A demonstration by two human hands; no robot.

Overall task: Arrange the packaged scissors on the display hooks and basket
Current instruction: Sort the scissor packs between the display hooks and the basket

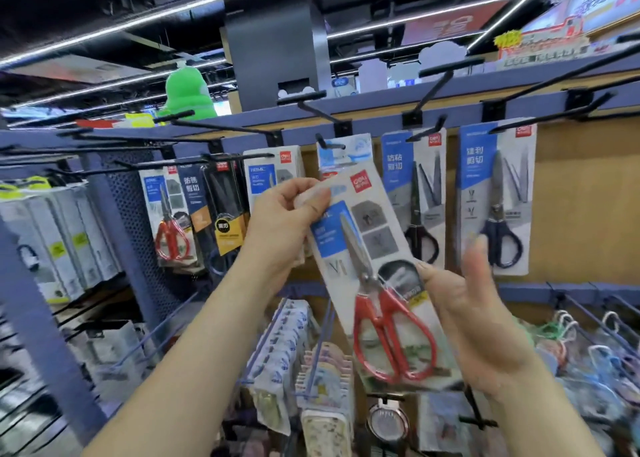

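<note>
Filling the view, a shop display wall (571, 214) of wood panel and blue rails, with black display hooks (301, 97) jutting from its top rail. Along the left edge, on shelves, rows of pale boxed goods (62, 234). Across the wall's bottom edge, a second tier of hooks crowded with small packets (287, 345), too blurred to name. Hanging under the top rail near the right edge, a dark-blue-handled scissors pack (498, 200); just left of it, a black-handled scissors pack (415, 200); toward the left edge, a black pack with a yellow label (225, 210) and, beside that, a hung red-handled pack (169, 221). In mid-air before the middle of the wall, off every hook, tilted with its top leaning left and handles down: the packaged red-handled scissors (377, 283). At its top left corner, the left hand (284, 228), thumb and curled fingers pinching the card. At its lower right edge, the right hand (478, 325), palm behind the card, thumb tip touching the edge, fingers fairly straight and motion-blurred, wrapped round nothing. Atop the wall's upper left edge, a green plush toy (187, 91). Just above the held pack's top, a pale blue-and-white pack (346, 151) on a short centre hook (329, 143).
</note>
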